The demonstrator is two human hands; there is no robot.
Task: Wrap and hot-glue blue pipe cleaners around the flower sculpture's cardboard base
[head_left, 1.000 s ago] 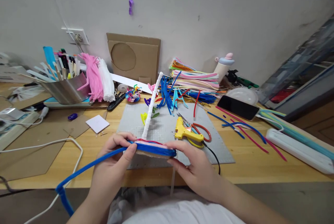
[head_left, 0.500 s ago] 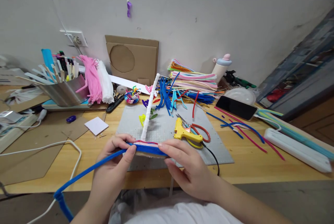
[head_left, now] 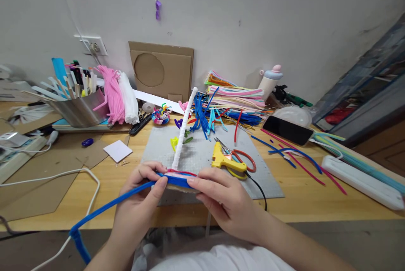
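Between my hands is a small craft base (head_left: 181,188) with a cardboard-coloured lower edge. A white-wrapped post (head_left: 184,132) rises from it, leaning slightly right. Blue pipe cleaner (head_left: 110,200) runs along the base's near side, a red strand (head_left: 182,173) above it. My left hand (head_left: 141,193) is closed, pinching the blue pipe cleaner against the base's left end; its long tail hangs bent to the lower left. My right hand (head_left: 223,195) grips the base's right end, fingers pressing on the blue strip and thumb side below. The fingers hide both ends of the base.
A yellow glue gun (head_left: 226,160) and orange-handled scissors (head_left: 247,157) lie on a grey cutting mat (head_left: 259,182). Behind are pipe cleaner bundles (head_left: 236,96) and cardboard sheets (head_left: 177,68). A metal container of sticks (head_left: 80,111) stands left; a phone (head_left: 287,130) lies right.
The post's top has shifted slightly right as the base turned a little. My right fingertips have slid a little left along the blue strip. Both hands keep their hold.
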